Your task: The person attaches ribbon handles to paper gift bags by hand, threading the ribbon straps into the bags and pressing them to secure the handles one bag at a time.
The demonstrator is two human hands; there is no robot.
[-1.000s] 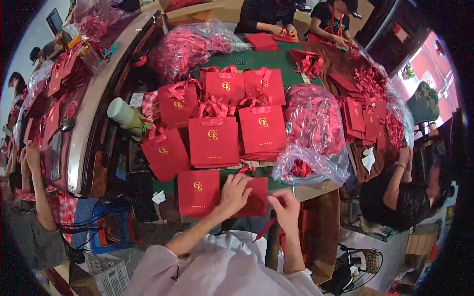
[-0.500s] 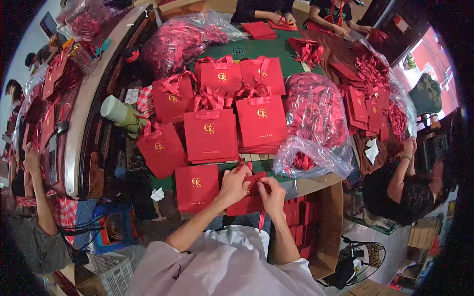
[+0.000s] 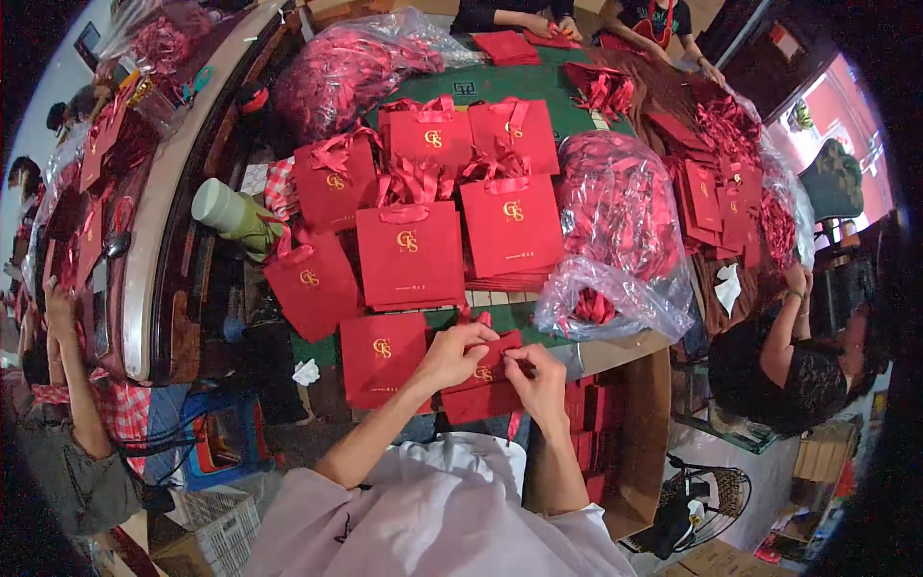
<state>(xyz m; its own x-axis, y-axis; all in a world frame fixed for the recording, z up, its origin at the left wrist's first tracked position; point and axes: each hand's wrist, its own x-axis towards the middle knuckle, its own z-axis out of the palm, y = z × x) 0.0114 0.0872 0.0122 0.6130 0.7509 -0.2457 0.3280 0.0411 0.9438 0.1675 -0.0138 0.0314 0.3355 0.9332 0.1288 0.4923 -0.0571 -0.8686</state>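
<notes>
One red bag before us, nearer than and left of the ribbon sack | our left hand on its upper part, can't tell if clamped | our right hand pinches its top edge | bag stack left of sack

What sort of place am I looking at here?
Probably a small hand-assembly workshop: stacks of red paper gift bags fill a green-topped table, a clear plastic sack bulges with what look like red ribbons, and co-workers sit around.
</notes>
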